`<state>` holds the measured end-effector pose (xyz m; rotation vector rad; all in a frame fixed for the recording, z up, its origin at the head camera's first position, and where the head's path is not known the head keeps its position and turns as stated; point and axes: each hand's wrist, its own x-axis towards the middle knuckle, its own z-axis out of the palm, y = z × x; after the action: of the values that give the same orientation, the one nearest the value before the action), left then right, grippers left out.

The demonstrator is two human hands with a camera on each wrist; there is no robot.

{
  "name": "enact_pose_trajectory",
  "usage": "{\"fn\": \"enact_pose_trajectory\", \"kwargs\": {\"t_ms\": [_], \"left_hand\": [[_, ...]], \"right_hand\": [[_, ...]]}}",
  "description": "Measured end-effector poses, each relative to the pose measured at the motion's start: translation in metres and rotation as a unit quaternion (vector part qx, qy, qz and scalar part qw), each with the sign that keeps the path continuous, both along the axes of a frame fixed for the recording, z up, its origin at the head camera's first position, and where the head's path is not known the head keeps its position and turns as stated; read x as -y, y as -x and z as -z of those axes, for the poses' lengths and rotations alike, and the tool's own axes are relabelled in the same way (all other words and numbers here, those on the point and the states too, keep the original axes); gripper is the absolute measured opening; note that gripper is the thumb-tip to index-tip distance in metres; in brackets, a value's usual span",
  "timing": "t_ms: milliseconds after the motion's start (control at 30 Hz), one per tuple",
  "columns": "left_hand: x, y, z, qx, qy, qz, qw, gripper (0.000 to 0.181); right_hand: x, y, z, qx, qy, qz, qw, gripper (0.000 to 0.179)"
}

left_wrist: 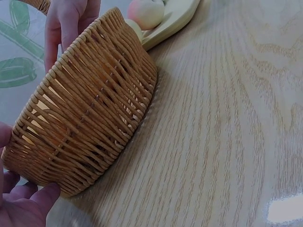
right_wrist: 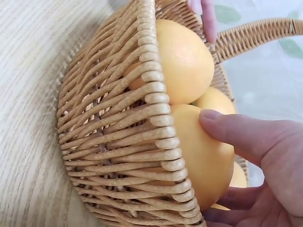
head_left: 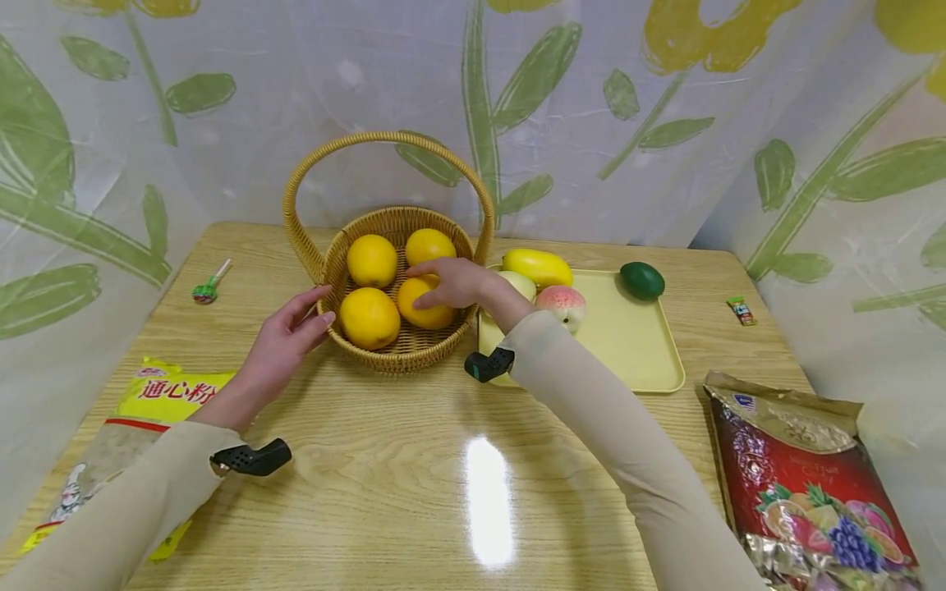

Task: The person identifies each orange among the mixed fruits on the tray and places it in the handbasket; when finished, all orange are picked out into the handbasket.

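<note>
A round wicker basket (head_left: 395,361) with a tall arched handle stands near the back of the table and holds several oranges. My left hand (head_left: 284,345) grips the basket's left rim, thumb and fingers spread along the edge; its fingers also show against the woven side in the left wrist view. Reaching over the right rim, my right hand (head_left: 461,283) holds the front right orange (right_wrist: 201,156), with the thumb on its top and the other fingers on its far side, partly hidden. Another orange (right_wrist: 182,61) sits beside it in the right wrist view.
Right of the basket, a pale yellow tray (head_left: 636,361) bears a peach (head_left: 562,305), a yellow papaya-like fruit (head_left: 537,267) and a dark green fruit (head_left: 641,281). A pasta bag (head_left: 126,435), a lollipop (head_left: 207,291), a small packet (head_left: 741,311) and a red bag (head_left: 805,468) lie around.
</note>
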<state>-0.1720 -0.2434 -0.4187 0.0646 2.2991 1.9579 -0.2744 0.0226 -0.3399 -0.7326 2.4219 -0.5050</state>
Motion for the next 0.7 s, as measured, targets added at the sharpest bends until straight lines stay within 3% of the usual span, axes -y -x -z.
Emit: {"fn": "enact_pose_trajectory", "kwargs": {"t_ms": [367, 700], "left_hand": [[0.0, -0.001, -0.001, 0.0, 0.004, 0.002, 1.0, 0.063], [-0.001, 0.0, -0.001, -0.001, -0.003, 0.002, 1.0, 0.063]], "right_hand": [[-0.001, -0.001, -0.006, -0.012, -0.015, 0.001, 0.9998, 0.059], [-0.012, -0.006, -0.012, -0.044, 0.024, -0.006, 0.9987, 0.056]]}}
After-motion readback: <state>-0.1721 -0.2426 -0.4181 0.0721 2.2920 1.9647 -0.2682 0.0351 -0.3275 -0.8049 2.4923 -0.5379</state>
